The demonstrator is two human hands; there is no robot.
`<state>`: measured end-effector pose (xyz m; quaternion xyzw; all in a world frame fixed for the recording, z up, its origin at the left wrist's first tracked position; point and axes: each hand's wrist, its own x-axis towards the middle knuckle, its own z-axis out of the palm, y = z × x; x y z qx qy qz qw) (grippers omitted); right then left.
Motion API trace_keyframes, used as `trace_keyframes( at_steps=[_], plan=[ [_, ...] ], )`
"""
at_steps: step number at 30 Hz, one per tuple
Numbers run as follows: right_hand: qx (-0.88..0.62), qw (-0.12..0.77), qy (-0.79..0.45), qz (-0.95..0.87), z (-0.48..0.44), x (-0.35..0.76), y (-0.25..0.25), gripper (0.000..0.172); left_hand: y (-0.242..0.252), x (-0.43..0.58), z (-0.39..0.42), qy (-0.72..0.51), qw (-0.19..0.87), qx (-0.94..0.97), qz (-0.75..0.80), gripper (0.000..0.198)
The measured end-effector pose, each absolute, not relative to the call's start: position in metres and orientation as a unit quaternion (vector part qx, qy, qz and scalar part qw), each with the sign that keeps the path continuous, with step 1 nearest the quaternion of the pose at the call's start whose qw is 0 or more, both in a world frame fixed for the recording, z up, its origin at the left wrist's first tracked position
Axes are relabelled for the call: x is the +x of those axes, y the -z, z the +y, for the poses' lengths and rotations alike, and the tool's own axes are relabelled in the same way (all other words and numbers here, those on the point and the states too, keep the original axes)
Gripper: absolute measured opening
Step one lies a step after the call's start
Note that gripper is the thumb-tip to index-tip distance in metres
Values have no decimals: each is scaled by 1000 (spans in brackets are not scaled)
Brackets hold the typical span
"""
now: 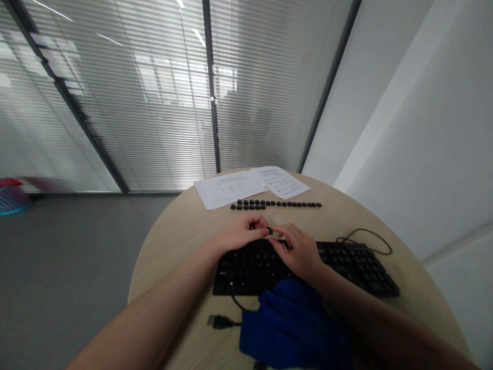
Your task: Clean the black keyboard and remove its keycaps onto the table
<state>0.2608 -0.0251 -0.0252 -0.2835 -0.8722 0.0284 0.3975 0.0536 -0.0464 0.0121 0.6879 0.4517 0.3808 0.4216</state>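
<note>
A black keyboard point(246, 270) lies across the round table, partly covered by my hands and forearms. Above its back edge, a small black keycap point(270, 230) is pinched between the fingertips of both hands. My left hand point(244, 231) comes in from the left, its thumb and fingers closed at the keycap. My right hand point(298, 249) meets it from the right, fingers bent, with a small thin shiny object point(284, 247) showing at its palm side; what that is I cannot make out. Several loose black keycaps point(295, 204) stand in rows behind the hands.
Printed papers point(231, 188) lie at the back of the wooden table point(165, 246). A blue cloth point(288, 329) is bunched at the front, beside a USB plug point(220, 322). A black cable point(379, 239) loops at right. A basket point(13, 198) stands at far left.
</note>
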Motion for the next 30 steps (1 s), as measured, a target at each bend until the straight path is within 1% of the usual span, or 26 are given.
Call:
trace_keyframes(
  at_steps=[6, 9, 12, 14, 16, 19, 21, 27, 30],
  plan=[
    [-288, 390, -41, -874, -25, 260, 25, 15, -8, 54, -46, -361, 439, 693, 444, 23],
    [-294, 377, -36, -878, -25, 260, 25, 13, -4, 54, -44, -348, 422, 709, 445, 25],
    [-313, 357, -39, -879, -23, 259, 25, 13, -1, 52, -40, -335, 367, 730, 470, 32],
    [-325, 348, -48, -878, -21, 258, 26, 14, 0, 49, -38, -328, 312, 730, 512, 42],
    [-335, 341, -53, -877, -20, 258, 27, 15, 1, 45, -35, -311, 251, 727, 559, 48],
    [-345, 326, -47, -879, -20, 257, 27, 16, 6, 39, -30, -257, 170, 733, 606, 43],
    [-349, 315, -34, -882, -21, 259, 25, 17, 11, 36, -27, -230, 146, 739, 615, 37],
    [-405, 298, 10, -864, -7, 270, 8, 22, 25, 36, -23, -230, 138, 745, 611, 27],
    [-435, 244, -6, -867, 19, 272, 1, 20, 25, 37, -23, -226, 146, 744, 611, 24]
  ],
)
